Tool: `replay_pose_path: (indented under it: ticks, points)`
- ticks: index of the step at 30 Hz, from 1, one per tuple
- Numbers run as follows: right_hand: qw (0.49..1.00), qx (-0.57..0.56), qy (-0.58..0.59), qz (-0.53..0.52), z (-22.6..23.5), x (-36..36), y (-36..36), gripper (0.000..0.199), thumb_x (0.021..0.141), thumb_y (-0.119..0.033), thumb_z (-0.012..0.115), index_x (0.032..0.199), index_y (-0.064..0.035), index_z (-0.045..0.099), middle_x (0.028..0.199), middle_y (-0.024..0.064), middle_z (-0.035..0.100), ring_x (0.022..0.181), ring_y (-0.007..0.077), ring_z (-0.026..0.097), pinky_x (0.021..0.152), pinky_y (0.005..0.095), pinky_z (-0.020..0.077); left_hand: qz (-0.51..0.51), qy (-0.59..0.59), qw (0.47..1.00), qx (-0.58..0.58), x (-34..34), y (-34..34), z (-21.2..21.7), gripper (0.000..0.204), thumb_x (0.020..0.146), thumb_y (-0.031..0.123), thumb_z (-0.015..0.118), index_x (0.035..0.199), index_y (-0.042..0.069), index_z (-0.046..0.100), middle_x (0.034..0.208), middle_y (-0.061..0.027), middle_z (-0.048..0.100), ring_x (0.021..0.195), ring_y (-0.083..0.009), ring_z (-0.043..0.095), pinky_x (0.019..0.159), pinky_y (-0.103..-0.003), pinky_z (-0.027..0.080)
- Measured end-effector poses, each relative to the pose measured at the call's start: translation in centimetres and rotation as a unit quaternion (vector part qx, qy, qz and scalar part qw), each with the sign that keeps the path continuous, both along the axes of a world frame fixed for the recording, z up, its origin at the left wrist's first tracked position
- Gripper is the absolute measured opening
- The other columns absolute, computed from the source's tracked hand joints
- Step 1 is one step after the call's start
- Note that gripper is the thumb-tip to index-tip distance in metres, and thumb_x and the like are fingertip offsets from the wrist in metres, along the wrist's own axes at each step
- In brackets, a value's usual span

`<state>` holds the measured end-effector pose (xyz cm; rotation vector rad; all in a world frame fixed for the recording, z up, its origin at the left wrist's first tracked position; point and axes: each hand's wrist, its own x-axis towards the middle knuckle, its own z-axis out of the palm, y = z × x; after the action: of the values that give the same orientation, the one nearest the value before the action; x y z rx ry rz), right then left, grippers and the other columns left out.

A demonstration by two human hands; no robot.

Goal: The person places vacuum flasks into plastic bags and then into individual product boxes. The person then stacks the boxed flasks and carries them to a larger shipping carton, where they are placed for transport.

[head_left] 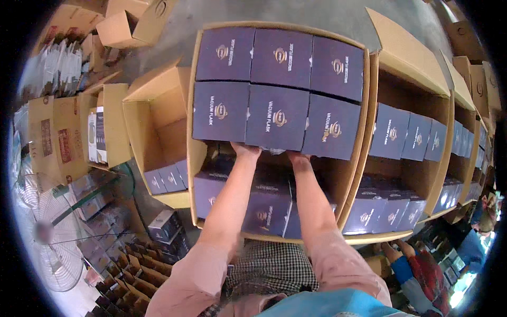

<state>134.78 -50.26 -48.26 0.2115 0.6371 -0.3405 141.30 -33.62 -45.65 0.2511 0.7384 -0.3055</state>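
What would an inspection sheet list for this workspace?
Surface: grey floor showing at the picture's top.
Job's things: six dark purple rectangular boxes in two rows inside an open brown cardboard carton.
Clutter: brown cardboard dividers, lower left.
Hands: left hand and right hand at the boxes' near edge; fingers mostly hidden, grip unclear.
Cables: thin dark line by a white, round, wire-guarded fan; possibly a cable.
Surroundings: another person, lower right.

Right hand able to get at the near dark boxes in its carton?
Likely yes: no flap covers the near dark boxes; the right hand need only draw back from the far boxes.
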Motion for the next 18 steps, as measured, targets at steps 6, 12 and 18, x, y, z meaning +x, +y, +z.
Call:
replay_pose_path:
  ticks: [6,12,18]
  points:
    - [0.999,0.02,-0.029,0.019,-1.3,2.8,0.0,0.064,0.097,-0.054,0.038,0.146,-0.0125,0.041,0.152,0.0092,0.039,0.14,0.0289,0.033,0.113,0.0507,0.0296,0.015,-0.138,0.99,-0.013,2.0,-0.4,-3.3,0.053,0.099,0.048,0.036,0.132,0.01,0.053,0.128,-0.008,0.057,0.123,-0.0271,0.053,0.099,-0.044,0.048]
    - [0.997,0.037,-0.025,0.055,-3.1,3.8,0.4,0.071,0.095,-0.06,0.036,0.148,-0.0118,0.038,0.154,0.0113,0.036,0.142,0.0307,0.03,0.115,0.0522,0.0259,0.021,-0.138,0.989,0.044,2.5,-1.0,-4.7,0.047,0.101,0.042,0.04,0.134,0.009,0.049,0.13,-0.0077,0.055,0.123,-0.026,0.053,0.099,-0.043,0.048]
    - [0.989,0.079,-0.002,0.125,-2.6,2.7,1.6,0.078,0.093,-0.066,0.034,0.15,-0.0111,0.035,0.156,0.0134,0.033,0.145,0.0324,0.026,0.117,0.0538,0.0223,0.12,0.117,0.985,-0.035,1.4,-1.8,-2.4,0.054,0.105,0.047,0.034,0.143,0.009,0.041,0.141,-0.008,0.049,0.126,-0.0285,0.05,0.101,-0.048,0.045]
